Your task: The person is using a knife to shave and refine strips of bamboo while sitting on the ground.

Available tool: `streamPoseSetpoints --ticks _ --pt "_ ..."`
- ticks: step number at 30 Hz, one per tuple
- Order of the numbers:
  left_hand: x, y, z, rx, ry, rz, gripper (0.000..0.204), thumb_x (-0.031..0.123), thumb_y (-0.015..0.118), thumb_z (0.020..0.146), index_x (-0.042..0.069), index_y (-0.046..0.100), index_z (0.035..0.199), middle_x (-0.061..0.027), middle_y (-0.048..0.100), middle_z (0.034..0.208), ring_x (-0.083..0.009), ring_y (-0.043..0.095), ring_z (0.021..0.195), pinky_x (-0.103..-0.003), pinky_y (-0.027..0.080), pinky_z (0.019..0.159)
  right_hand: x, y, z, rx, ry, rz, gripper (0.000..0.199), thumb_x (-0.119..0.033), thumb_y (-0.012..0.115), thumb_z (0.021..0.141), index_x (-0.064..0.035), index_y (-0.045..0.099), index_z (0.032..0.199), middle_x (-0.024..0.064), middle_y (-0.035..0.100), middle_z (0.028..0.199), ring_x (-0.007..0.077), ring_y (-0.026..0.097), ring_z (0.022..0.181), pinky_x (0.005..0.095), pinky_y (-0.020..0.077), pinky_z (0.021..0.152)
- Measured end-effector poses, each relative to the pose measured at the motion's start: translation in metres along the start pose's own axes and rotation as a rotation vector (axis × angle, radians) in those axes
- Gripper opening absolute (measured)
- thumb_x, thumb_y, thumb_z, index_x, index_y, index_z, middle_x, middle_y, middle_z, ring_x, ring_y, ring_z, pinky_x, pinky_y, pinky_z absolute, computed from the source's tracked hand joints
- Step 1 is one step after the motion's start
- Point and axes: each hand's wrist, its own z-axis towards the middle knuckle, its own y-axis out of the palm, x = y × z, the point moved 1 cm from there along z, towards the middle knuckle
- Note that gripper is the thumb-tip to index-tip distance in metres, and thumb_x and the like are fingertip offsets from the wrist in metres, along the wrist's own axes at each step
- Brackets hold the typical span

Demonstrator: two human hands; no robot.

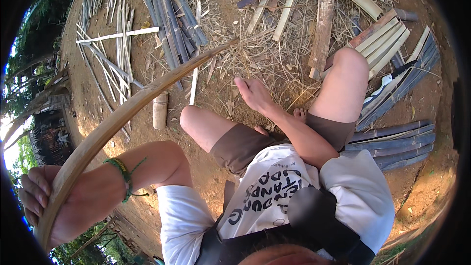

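Observation:
My left hand (41, 198) is raised at the far left, its fingers wrapped round the thick end of a long, smooth, brown wooden pole (147, 88). The pole slants up to the right across the view and looks thinner toward its far tip. Between my knees, my right hand (255, 94) is closed low over the ground, with the thumb side up. Thin straw-coloured strands (245, 59) show just beyond it. Whether it grips one of them cannot be made out. A short bamboo piece (160, 110) stands or lies by my left knee, under the pole.
Dark split bamboo (171, 19) lies bundled ahead, with pale strips (125, 49) to its left. Shavings (230, 10) cover the soil. On the right are more bamboo slats (392, 142), a rough wooden piece (322, 32) and a white-and-black handled tool (385, 84).

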Motion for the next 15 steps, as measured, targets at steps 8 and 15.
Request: streamPoseSetpoints --ticks 8,15 --pt "-0.013 0.026 0.002 -0.034 -0.008 0.111 0.032 0.021 0.05 0.092 0.016 0.048 0.061 0.0062 0.045 0.052 -0.0052 0.041 0.04 -0.017 0.034 0.039 0.069 -0.032 0.027 -0.037 0.574 -0.077 0.076 -0.08 0.03 0.093 -0.0146 0.044 0.055 -0.0054 0.037 0.049 0.0106 0.039 0.043 0.0377 0.0361 0.047" --pt "-0.033 -0.054 0.069 -0.435 -0.121 -0.436 0.024 0.018 0.067 0.085 0.019 0.059 0.062 0.0113 0.061 0.058 0.0012 0.051 0.043 -0.01 0.038 0.037 0.006 -0.011 0.025 -0.058 -0.042 -0.105 0.076 -0.08 0.032 0.093 -0.0149 0.046 0.055 -0.0056 0.041 0.051 0.0123 0.037 0.043 0.0394 0.0326 0.045"
